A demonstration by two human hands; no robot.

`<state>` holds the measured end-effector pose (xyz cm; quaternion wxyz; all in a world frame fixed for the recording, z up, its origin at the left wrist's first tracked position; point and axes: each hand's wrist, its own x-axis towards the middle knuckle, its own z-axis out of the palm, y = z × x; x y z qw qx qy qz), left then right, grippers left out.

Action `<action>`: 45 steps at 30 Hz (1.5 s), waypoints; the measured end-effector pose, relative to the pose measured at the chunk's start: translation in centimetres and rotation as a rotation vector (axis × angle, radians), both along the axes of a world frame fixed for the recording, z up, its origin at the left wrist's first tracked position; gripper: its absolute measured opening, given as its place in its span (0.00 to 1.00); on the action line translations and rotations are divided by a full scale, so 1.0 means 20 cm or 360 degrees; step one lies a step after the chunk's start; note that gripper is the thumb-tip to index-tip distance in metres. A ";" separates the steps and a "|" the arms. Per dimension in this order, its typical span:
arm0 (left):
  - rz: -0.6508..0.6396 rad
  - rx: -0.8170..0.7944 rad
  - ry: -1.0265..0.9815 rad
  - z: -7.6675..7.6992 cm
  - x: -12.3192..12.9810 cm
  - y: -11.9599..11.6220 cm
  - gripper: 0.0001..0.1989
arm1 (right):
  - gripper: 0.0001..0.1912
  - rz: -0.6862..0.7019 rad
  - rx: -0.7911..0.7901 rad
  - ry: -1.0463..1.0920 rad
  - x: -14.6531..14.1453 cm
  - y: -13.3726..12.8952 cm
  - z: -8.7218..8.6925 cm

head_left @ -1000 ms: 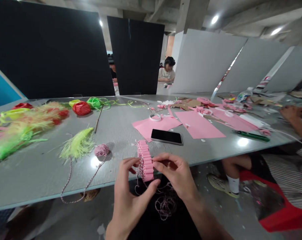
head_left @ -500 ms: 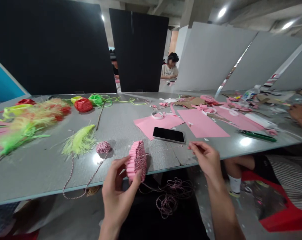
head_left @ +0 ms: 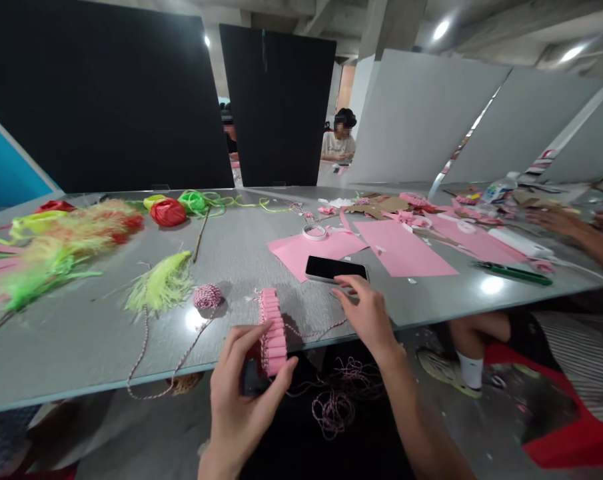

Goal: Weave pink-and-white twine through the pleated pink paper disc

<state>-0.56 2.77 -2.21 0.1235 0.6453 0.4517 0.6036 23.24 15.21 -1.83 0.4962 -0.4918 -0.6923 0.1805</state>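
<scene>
My left hand [head_left: 248,387] grips a ridged pink paper piece [head_left: 274,333], made of short rolled tubes side by side, with red-and-white twine along its left face. It is held up on edge near the table's front edge, between thumb and fingers. From its right side a strand of twine [head_left: 314,333] runs to my right hand [head_left: 366,313], whose fingers are curled in front of the black phone [head_left: 326,268]. Where exactly the fingers pinch the strand is hidden. A ball of the same twine [head_left: 207,297] lies to the left, and loose twine coils [head_left: 334,413] hang over my lap.
Pink paper sheets [head_left: 406,250], a tape roll [head_left: 314,232] and a green-handled cutter [head_left: 514,272] lie to the right. Yellow-green fringe [head_left: 161,283], a stick [head_left: 200,237] and a red string bundle [head_left: 168,212] lie left. Another person's hand [head_left: 556,220] reaches in at far right.
The pink paper piece has turned so its tube side now shows, with the twine face to the left. My right hand moved left towards it, and the taut strand now sags.
</scene>
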 end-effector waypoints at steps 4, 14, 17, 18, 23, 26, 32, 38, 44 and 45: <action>-0.0055 -0.0033 -0.0009 -0.02 0.03 0.02 0.24 | 0.08 0.0606 -0.0109 -0.0014 -0.12 -0.21 0.11; -0.0059 -0.0020 -0.0020 -0.01 0.04 0.03 0.23 | 0.07 -0.0129 -0.0134 -0.0538 0.09 -0.25 0.02; -0.0069 0.0010 -0.0038 -0.01 0.04 0.03 0.23 | 0.07 -0.0562 -0.0144 -0.0569 0.20 -0.24 0.02; -0.0067 0.0019 -0.0031 -0.01 0.04 0.02 0.23 | 0.07 -0.0484 -0.0106 -0.0473 0.18 -0.25 0.04; -0.0098 0.0009 0.0020 -0.01 0.06 0.03 0.24 | 0.08 0.0561 -0.0004 0.0001 -0.15 -0.35 0.19; -0.0127 0.0026 0.0019 -0.02 0.06 0.03 0.24 | 0.06 0.0641 0.0013 0.0106 -0.28 -0.38 0.21; -0.0083 0.0037 0.0000 -0.02 0.06 0.04 0.24 | 0.06 -0.0086 0.0023 -0.0355 -0.05 -0.28 0.08; -0.0117 0.0022 -0.0068 -0.04 0.06 0.05 0.24 | 0.07 -0.0090 0.0029 -0.0188 -0.01 -0.26 0.12; -0.0153 0.0011 -0.0138 -0.05 0.05 0.05 0.26 | 0.07 0.0662 0.0037 0.0099 -0.27 -0.36 0.21; -0.0161 0.0016 -0.0140 -0.05 0.05 0.05 0.26 | 0.07 0.0655 0.0026 0.0103 -0.27 -0.36 0.20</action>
